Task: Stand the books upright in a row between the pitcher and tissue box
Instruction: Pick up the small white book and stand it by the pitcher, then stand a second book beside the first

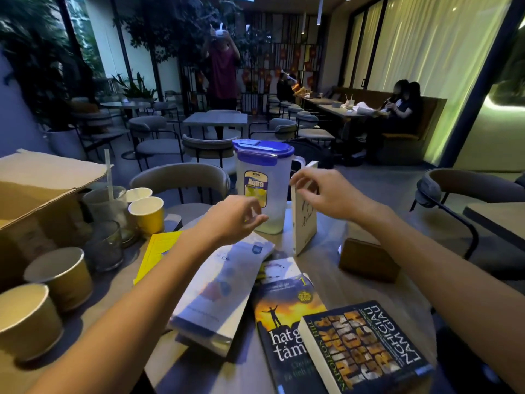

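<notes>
At frame centre the right hand (321,194) pinches the top edge of a thin white paperback (305,220) standing just beside the pitcher (265,186), left hand (237,220) loose and empty; light and floppy, it probably wants steadying at both upper corners.

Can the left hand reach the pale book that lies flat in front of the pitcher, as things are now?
Probably yes. The left hand hovers open just above the far end of the pale book, and nothing lies on its cover. The right hand is busy with the upright white book beside the pitcher.
</notes>
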`<state>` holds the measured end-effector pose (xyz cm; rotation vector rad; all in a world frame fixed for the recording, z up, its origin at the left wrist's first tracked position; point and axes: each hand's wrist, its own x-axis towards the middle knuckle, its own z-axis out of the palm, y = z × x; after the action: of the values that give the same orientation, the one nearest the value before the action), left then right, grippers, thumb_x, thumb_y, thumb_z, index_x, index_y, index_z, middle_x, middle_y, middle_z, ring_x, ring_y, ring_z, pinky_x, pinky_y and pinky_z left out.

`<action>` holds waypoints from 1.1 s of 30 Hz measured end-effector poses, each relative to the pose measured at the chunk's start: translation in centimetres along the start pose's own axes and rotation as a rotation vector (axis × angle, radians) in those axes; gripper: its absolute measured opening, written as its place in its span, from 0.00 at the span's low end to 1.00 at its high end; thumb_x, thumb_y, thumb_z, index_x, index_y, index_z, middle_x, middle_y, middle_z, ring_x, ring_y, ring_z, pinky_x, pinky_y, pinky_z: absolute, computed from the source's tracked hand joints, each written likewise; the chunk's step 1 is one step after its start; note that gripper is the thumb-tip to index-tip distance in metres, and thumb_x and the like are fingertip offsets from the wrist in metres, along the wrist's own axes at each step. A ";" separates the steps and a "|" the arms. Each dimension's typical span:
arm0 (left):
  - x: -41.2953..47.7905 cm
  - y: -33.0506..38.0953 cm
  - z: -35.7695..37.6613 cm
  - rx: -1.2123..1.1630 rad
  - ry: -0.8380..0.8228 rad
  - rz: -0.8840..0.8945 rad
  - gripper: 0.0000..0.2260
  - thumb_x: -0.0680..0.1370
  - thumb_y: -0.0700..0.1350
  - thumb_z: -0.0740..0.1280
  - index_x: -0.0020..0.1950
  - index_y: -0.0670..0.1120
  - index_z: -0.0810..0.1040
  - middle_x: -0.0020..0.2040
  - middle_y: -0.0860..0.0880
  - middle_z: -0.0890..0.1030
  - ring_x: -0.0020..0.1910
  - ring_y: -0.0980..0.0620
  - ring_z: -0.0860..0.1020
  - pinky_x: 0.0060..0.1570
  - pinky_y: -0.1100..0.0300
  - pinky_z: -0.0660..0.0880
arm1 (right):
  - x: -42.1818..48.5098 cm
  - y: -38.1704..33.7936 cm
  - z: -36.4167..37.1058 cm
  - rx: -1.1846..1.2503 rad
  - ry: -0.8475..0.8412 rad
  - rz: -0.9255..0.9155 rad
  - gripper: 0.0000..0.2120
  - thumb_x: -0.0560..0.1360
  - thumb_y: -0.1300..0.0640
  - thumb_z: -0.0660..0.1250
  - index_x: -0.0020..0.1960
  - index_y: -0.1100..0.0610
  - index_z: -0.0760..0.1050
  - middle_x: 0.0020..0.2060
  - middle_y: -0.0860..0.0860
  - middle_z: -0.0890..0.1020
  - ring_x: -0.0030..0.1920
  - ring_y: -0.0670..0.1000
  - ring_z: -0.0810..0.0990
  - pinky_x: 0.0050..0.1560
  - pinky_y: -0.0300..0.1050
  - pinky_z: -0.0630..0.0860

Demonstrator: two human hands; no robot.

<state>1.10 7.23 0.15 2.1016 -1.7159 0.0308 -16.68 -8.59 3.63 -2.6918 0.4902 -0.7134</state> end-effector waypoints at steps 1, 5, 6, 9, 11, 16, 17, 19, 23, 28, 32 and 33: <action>-0.7 -0.7 0.1 0.008 -0.034 -0.014 0.13 0.80 0.54 0.66 0.56 0.46 0.80 0.52 0.47 0.82 0.47 0.52 0.78 0.45 0.56 0.76 | -0.5 -0.7 1.0 0.016 -0.042 -0.016 0.08 0.79 0.61 0.67 0.58 0.56 0.79 0.48 0.51 0.83 0.47 0.50 0.83 0.49 0.41 0.81; -3.0 -3.9 0.9 0.073 -0.108 -0.104 0.18 0.79 0.54 0.68 0.65 0.46 0.77 0.62 0.45 0.78 0.59 0.45 0.77 0.56 0.54 0.73 | -1.5 -2.9 6.1 0.001 -0.228 -0.004 0.11 0.79 0.55 0.68 0.59 0.58 0.80 0.46 0.49 0.83 0.47 0.49 0.83 0.53 0.48 0.80; -3.4 -4.6 1.1 0.062 -0.108 -0.141 0.20 0.79 0.55 0.68 0.67 0.45 0.75 0.64 0.43 0.77 0.62 0.43 0.76 0.59 0.53 0.71 | -1.5 -3.2 7.3 -0.012 -0.276 0.020 0.14 0.79 0.51 0.68 0.61 0.58 0.79 0.49 0.50 0.83 0.48 0.50 0.83 0.54 0.49 0.80; -4.4 -6.2 1.4 0.023 -0.134 -0.235 0.25 0.79 0.55 0.68 0.71 0.42 0.72 0.66 0.41 0.76 0.65 0.44 0.73 0.58 0.55 0.69 | -1.5 -3.6 10.3 -0.037 -0.424 0.140 0.26 0.77 0.39 0.67 0.68 0.54 0.74 0.58 0.51 0.81 0.55 0.53 0.81 0.56 0.48 0.78; -4.9 -6.7 1.5 0.000 -0.138 -0.260 0.24 0.79 0.55 0.68 0.70 0.43 0.74 0.61 0.41 0.80 0.59 0.44 0.77 0.51 0.56 0.70 | -1.5 -3.6 11.7 -0.060 -0.473 0.176 0.29 0.75 0.35 0.67 0.68 0.54 0.74 0.60 0.51 0.80 0.58 0.54 0.79 0.57 0.50 0.77; -5.1 -7.5 2.1 -0.087 -0.149 -0.286 0.30 0.77 0.57 0.70 0.75 0.45 0.70 0.62 0.42 0.81 0.58 0.44 0.78 0.53 0.55 0.73 | -1.7 -4.1 12.7 -0.048 -0.465 0.203 0.26 0.75 0.36 0.69 0.59 0.58 0.79 0.53 0.54 0.83 0.52 0.56 0.80 0.55 0.55 0.78; -4.9 -7.5 2.2 -0.090 -0.161 -0.290 0.32 0.77 0.58 0.70 0.76 0.45 0.68 0.64 0.42 0.79 0.60 0.43 0.77 0.55 0.54 0.73 | -1.7 -4.1 12.6 -0.020 -0.468 0.217 0.25 0.75 0.37 0.69 0.57 0.58 0.80 0.51 0.55 0.83 0.51 0.57 0.80 0.54 0.55 0.78; -4.6 -7.4 2.4 -0.070 -0.181 -0.300 0.33 0.77 0.59 0.70 0.77 0.45 0.67 0.68 0.41 0.77 0.65 0.42 0.75 0.57 0.53 0.72 | -1.7 -4.2 12.4 0.040 -0.463 0.246 0.22 0.74 0.41 0.72 0.55 0.59 0.82 0.49 0.55 0.85 0.49 0.57 0.82 0.51 0.56 0.79; -4.5 -6.9 2.2 -0.148 -0.160 -0.334 0.27 0.77 0.56 0.70 0.72 0.44 0.73 0.64 0.42 0.80 0.59 0.45 0.78 0.52 0.55 0.73 | -1.5 -3.9 12.0 0.121 -0.424 0.283 0.17 0.75 0.47 0.73 0.56 0.59 0.81 0.51 0.54 0.85 0.50 0.53 0.83 0.53 0.53 0.82; -5.3 -6.6 0.0 -0.452 -0.080 -0.291 0.13 0.80 0.52 0.67 0.50 0.43 0.83 0.43 0.47 0.84 0.42 0.51 0.81 0.42 0.53 0.78 | -2.0 -5.3 9.6 0.248 -0.301 0.240 0.11 0.79 0.53 0.69 0.58 0.57 0.78 0.52 0.52 0.83 0.52 0.50 0.83 0.50 0.48 0.84; -4.8 -4.3 -3.2 -0.560 -0.042 -0.187 0.13 0.81 0.48 0.67 0.49 0.38 0.81 0.38 0.45 0.80 0.36 0.54 0.77 0.37 0.59 0.75 | -1.9 -5.9 5.2 0.216 -0.173 0.139 0.06 0.78 0.53 0.70 0.54 0.54 0.79 0.47 0.46 0.82 0.50 0.47 0.82 0.46 0.40 0.78; -4.4 -3.4 -4.0 -0.567 -0.008 -0.156 0.12 0.81 0.47 0.67 0.48 0.38 0.81 0.39 0.45 0.80 0.37 0.54 0.77 0.37 0.59 0.75 | -1.8 -5.9 4.1 0.227 -0.150 0.132 0.07 0.78 0.53 0.70 0.54 0.55 0.80 0.47 0.46 0.83 0.50 0.47 0.82 0.46 0.40 0.79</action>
<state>4.25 13.20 1.48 1.7915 -1.3507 -0.4565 -14.58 -1.75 1.76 -2.4519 0.5107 -0.4941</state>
